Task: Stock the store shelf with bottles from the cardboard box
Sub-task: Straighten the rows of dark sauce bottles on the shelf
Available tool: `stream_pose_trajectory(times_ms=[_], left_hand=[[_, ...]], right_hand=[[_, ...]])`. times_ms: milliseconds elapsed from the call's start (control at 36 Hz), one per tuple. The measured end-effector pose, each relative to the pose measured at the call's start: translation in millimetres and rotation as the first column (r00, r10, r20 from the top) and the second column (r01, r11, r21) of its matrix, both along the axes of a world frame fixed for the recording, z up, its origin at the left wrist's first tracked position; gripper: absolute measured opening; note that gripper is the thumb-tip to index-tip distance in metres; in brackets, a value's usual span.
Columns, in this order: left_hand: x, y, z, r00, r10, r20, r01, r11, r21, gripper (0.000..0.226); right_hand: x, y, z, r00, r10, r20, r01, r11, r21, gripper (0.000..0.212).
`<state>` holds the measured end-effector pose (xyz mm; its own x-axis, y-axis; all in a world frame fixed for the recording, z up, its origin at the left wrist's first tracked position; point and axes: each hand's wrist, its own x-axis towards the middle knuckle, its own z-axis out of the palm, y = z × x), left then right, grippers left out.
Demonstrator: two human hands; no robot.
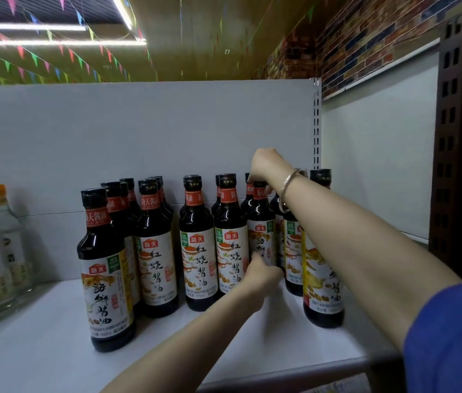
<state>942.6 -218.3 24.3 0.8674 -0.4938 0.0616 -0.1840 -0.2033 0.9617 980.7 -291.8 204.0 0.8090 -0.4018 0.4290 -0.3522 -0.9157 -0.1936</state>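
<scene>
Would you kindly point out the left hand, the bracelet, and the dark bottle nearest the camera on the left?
left hand [264, 275]: head view, on the back of the hand.
bracelet [289, 188]: head view, on the band at the right wrist.
dark bottle [105, 296]: head view, on its front label.

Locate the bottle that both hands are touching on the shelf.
In the head view, the bottle stands right of centre on the white shelf, among the dark bottles; the right hand is at its cap and the left hand at its label.
</scene>
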Motion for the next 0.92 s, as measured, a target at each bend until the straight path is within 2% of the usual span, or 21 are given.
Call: stream_pose_trajectory(times_ms=[139, 222, 306, 472, 639, 722, 833, 889, 917], left_hand=[[5.1, -6.7, -0.1, 0.996, -0.004, -0.094, -0.002, 0.998, -0.06, 0.054], [13.3, -9.3, -2.1, 0.989, -0.06, -0.138, 0.042, 0.99, -0.134, 0.064], [16.3, -8.3, 1.0, 0.978, -0.12, -0.173, 0.085, 0.977, -0.196, 0.057], [18.2, -7.9, 2.8, 0.968, -0.162, -0.191, 0.109, 0.959, -0.261, 0.042], [21.1, -8.0, 4.1, 0.957, -0.21, -0.198, 0.147, 0.945, -0.294, 0.043], [21.2, -7.1, 5.8, 0.954, -0.211, -0.212, 0.145, 0.946, -0.29, 0.042], [17.6, -3.2, 7.3, 0.951, -0.225, -0.213, 0.155, 0.94, -0.303, 0.042], [13.8, -0.7, 8.3, 0.956, -0.215, -0.199, 0.15, 0.943, -0.299, 0.049], [13.3, 0.3, 7.6, 0.959, -0.208, -0.191, 0.147, 0.946, -0.29, 0.055]], right_hand=[[4.7, -1.6, 1.9, 0.999, 0.044, 0.016, -0.045, 0.995, 0.083, 0.017], [8.9, -5.6, 3.8, 0.999, 0.035, 0.028, -0.04, 0.982, 0.187, 0.023], [12.1, -7.6, 5.9, 1.0, 0.018, 0.009, -0.02, 0.974, 0.225, 0.028], [18.5, -5.6, 5.1, 0.999, 0.001, -0.042, 0.007, 0.979, 0.203, 0.026], [21.9, -5.7, 5.3, 1.0, -0.009, -0.021, 0.013, 0.978, 0.209, 0.016], [19.0, -5.5, 4.3, 1.0, -0.011, -0.017, 0.014, 0.983, 0.184, 0.027], [16.2, -2.5, 2.3, 1.0, -0.003, 0.002, 0.003, 0.985, 0.171, 0.027], [10.6, 2.9, 1.3, 1.0, -0.006, -0.001, 0.006, 0.987, 0.158, 0.016], [7.9, 4.7, 1.1, 1.0, -0.001, 0.013, -0.001, 0.986, 0.167, 0.018]])
